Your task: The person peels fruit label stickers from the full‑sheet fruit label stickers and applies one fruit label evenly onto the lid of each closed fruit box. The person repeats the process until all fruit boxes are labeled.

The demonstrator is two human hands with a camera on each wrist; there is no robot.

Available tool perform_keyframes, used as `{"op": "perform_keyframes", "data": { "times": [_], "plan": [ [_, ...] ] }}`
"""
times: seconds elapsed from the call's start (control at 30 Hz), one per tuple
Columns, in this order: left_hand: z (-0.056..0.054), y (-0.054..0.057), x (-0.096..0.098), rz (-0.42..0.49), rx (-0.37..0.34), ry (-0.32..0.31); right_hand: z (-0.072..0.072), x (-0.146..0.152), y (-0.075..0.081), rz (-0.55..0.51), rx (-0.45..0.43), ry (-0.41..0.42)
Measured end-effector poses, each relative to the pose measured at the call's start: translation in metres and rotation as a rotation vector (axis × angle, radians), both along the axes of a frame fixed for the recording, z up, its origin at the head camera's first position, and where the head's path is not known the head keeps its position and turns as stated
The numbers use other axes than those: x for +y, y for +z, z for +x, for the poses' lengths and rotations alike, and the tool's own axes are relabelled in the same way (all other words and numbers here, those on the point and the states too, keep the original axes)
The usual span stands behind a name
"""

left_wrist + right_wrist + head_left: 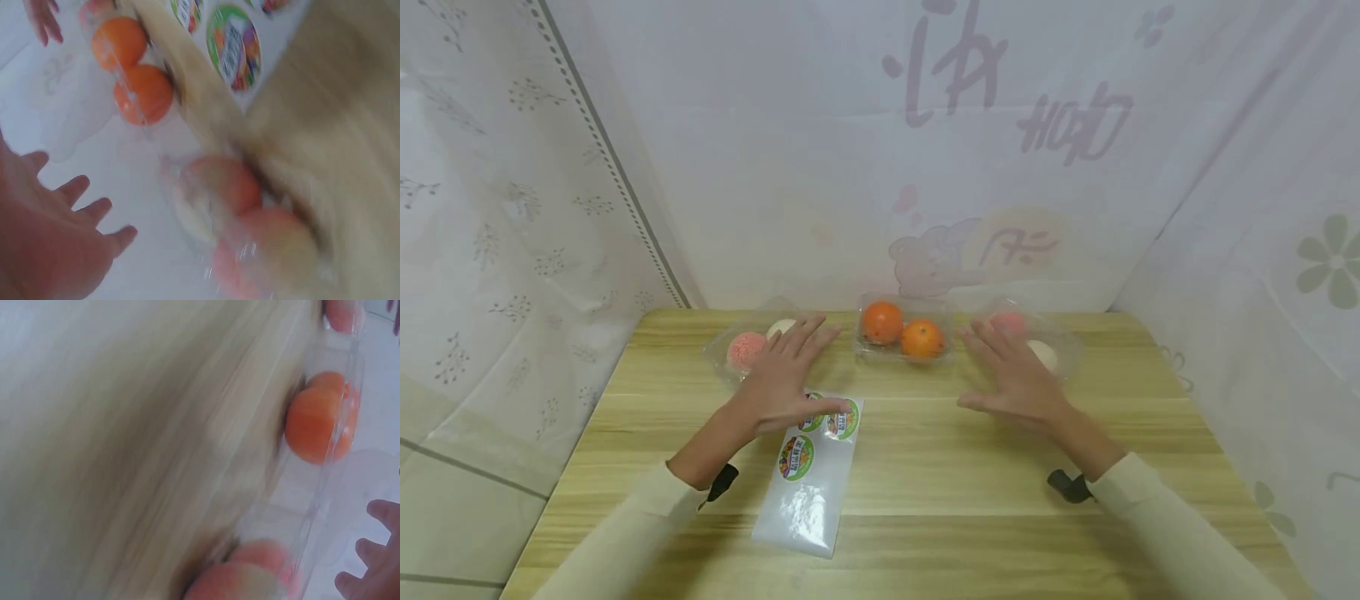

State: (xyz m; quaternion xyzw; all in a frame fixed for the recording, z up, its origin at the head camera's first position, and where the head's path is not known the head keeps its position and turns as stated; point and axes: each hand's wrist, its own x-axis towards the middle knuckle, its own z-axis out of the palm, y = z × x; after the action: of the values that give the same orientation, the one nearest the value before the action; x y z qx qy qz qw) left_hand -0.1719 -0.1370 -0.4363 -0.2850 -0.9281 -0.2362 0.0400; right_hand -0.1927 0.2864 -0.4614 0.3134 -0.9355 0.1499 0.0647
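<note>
My left hand hovers with spread fingers by a clear plastic box holding two pink-and-cream, peach-like fruits. Part of that box is hidden behind the hand. On the other side, my right hand is also spread out, in front of a similar clear box with two such fruits. Between the hands, a third clear box contains two oranges. Neither hand holds anything. Both wrist views are blurred; the left one shows the peach-like fruits beyond the fingertips.
A glossy sheet of round fruit stickers lies on the wooden table, partly under my left thumb in the head view. Pale printed curtains hang behind the table's far edge and at both sides.
</note>
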Motion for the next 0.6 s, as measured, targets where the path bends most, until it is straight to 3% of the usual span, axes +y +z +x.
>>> {"op": "perform_keyframes", "data": {
  "times": [0.27, 0.6],
  "plan": [
    [0.004, -0.011, 0.018, 0.356, -0.212, 0.019, 0.008, -0.016, -0.005, -0.174, -0.158, -0.081],
    [-0.007, -0.027, 0.032, 0.486, -0.218, 0.076, 0.005, -0.032, -0.016, -0.39, -0.188, -0.197]
  ]
}}
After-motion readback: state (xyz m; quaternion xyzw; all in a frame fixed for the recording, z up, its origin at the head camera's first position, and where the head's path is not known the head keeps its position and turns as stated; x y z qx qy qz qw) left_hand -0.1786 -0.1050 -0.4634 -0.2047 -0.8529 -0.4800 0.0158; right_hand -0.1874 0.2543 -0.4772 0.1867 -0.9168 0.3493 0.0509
